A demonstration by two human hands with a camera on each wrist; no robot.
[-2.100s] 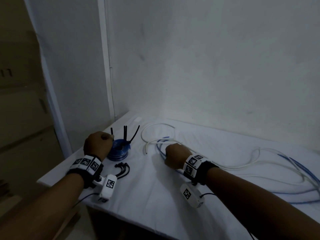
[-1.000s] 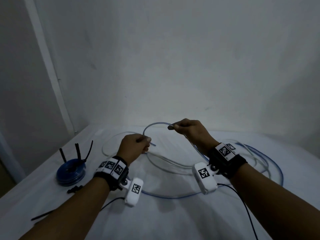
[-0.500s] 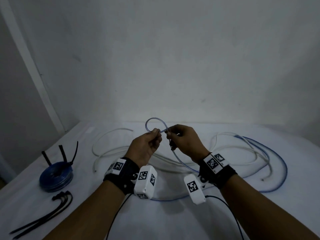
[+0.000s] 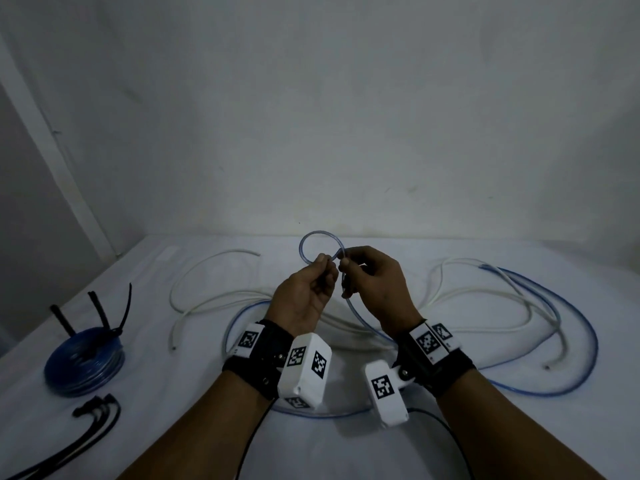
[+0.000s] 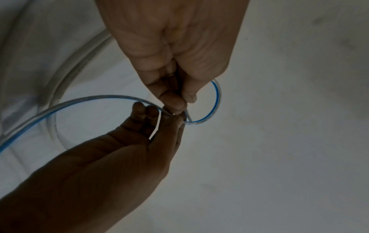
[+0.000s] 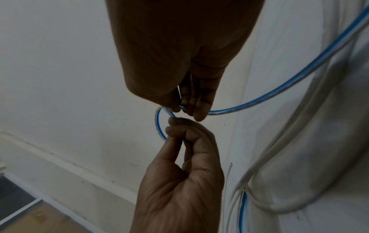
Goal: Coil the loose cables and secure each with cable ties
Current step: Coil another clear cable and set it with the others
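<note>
Both hands up off the surface (image 4: 346, 445), meeting near its middle toward the far edge. Left hand (image 4: 304, 299) pinches the blue cable (image 4: 585, 341) between thumb and fingertips where a small loop crosses itself; other fingers curled in. Right hand (image 4: 375, 289) pinches the same cable right next to it, fingertips of the two hands almost touching. The loop stands up above the knuckles, roughly round, closed at the pinch point.

Left wrist view: left hand (image 5: 169, 47) from above, right hand (image 5: 123, 157) from below, blue cable (image 5: 216, 97) arcing out past the fingertips. Right wrist view: same grip mirrored, right hand (image 6: 185, 55), left hand (image 6: 183, 181), blue cable (image 6: 279, 91) trailing off toward the surface.

From the right hand the blue cable drops to the surface and runs loose in wide curves toward the right edge and back under the forearms. White cable (image 4: 207, 271) lies loose too, tangled across the blue one, ends toward the left and right.

Near the left edge: a coiled blue cable (image 4: 85, 363), already bound with black ties sticking up. Spare cable ties (image 4: 93, 427) lie in a bunch at the near-left corner.
</note>
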